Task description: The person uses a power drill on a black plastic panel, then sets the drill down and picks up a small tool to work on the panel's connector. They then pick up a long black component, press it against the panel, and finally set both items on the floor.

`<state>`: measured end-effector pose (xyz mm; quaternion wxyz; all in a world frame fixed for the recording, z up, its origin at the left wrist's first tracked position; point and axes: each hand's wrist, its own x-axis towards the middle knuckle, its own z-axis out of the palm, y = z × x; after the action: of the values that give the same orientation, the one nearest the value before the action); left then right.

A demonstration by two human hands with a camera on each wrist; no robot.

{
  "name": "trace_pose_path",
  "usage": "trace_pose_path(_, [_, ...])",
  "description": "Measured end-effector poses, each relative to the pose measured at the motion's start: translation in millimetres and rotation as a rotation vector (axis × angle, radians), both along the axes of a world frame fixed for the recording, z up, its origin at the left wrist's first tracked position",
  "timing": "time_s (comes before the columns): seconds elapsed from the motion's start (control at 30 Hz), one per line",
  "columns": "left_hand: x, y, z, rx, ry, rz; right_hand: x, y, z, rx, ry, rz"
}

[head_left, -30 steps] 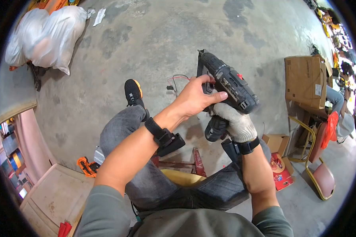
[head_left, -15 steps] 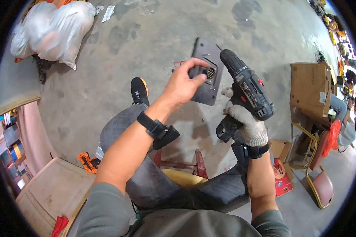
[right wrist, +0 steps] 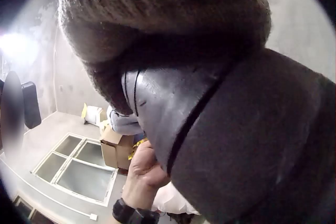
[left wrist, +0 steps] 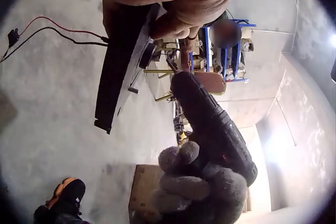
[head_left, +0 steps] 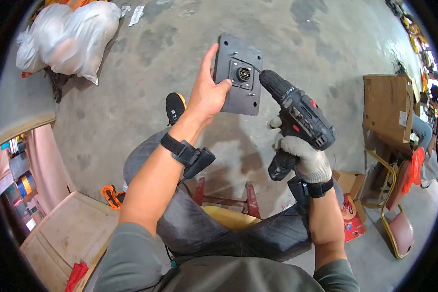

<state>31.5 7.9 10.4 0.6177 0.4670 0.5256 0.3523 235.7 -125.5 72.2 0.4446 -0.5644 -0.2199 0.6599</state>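
Dark-grey rectangular metal-look plate, long axis running away from the body, pinched at its left edge by bare left hand above grey floor. Black cordless drill, gripped by white-gloved right hand, points forward-left toward plate.

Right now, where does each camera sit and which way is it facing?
Head: on the head, looking forward and down at the plate and drill; shows left hand, gloved right hand, arms, legs and one shoe.
Left wrist: worn there, looking past the plate's edge toward the drill; left hand at top, gloved right hand, shoe below.
Right wrist: worn there, looking at a dark surface, probably the drill's base; gloved right hand above, left hand beyond.
Shared: head and left wrist both show plate, drill, both hands.
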Motion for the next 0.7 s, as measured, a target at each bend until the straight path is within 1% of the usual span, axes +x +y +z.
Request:
trace_pose_path(0.03, [0.3, 0.3, -4.0, 0.171, 0.039, -0.023, 0.1, 0.1, -1.3, -0.001, -0.006, -0.006])
trace_pose_path(0.07, [-2.5, 1.4, -7.6, 0.172, 0.032, -0.029, -1.9, 1.1, -5.0, 0.001, 0.036, -0.04])
trace_pose_path(0.13, [-6.7, 1.4, 3.1, -0.115, 0.055, -0.214, -1.0, 3.2, -9.2, 0.009, 0.088, -0.07])
trace_pose_path(0.17, [-6.4, -0.8, 2.7, -0.115, 0.053, -0.218, -1.6, 5.2, -9.6, 0.009, 0.086, -0.074])
trace_pose_path(0.23, [0.2, -11.0, -1.8, -0.172, 0.082, -0.117, -1.9, 5.9, -9.6, -0.047, 0.254, -0.226])
trace_pose_path(0.27, [5.5, -19.0, -6.3, -0.122, 0.121, -0.105, -4.6, 7.8, -8.6, -0.043, 0.302, -0.309])
trace_pose_path(0.3, [10.3, -25.5, -14.2, -0.128, 0.115, -0.11, -2.1, 9.1, -19.5, -0.056, 0.35, -0.337])
trace_pose_path(0.37, [22.8, -40.3, -25.6, -0.138, -0.017, -0.087, -3.9, 19.0, -18.8, -0.043, 0.405, -0.5])
trace_pose_path(0.4, [28.5, -47.2, -19.1, -0.184, -0.124, -0.019, 3.4, 21.7, -29.4, 0.017, 0.601, -0.527])
trace_pose_path(0.43, [35.1, -51.5, -16.3, -0.181, -0.126, -0.023, 4.5, 26.0, -29.3, 0.021, 0.6, -0.53])
trace_pose_path(0.5, [47.6, -56.9, -12.0, -0.353, -0.358, 0.107, 3.1, 34.1, -27.6, 0.171, 0.598, -0.578])
trace_pose_path(0.57, [61.8, -58.2, 1.7, -0.383, -0.364, 0.13, -1.6, 41.6, -25.1, 0.183, 0.611, -0.615])
trace_pose_path(0.63, [70.8, -54.8, 19.6, -0.515, -0.6, 0.224, -7.8, 47.5, -27.8, 0.229, 0.709, -0.621])
trace_pose_path(0.67, [73.8, -52.2, 20.8, -0.539, -0.642, 0.243, -12.1, 51.3, -25.2, 0.211, 0.625, -0.655])
trace_pose_path(0.7, [76.3, -49.2, 20.5, -0.544, -0.643, 0.246, -12.3, 53.8, -28.0, 0.206, 0.622, -0.654])
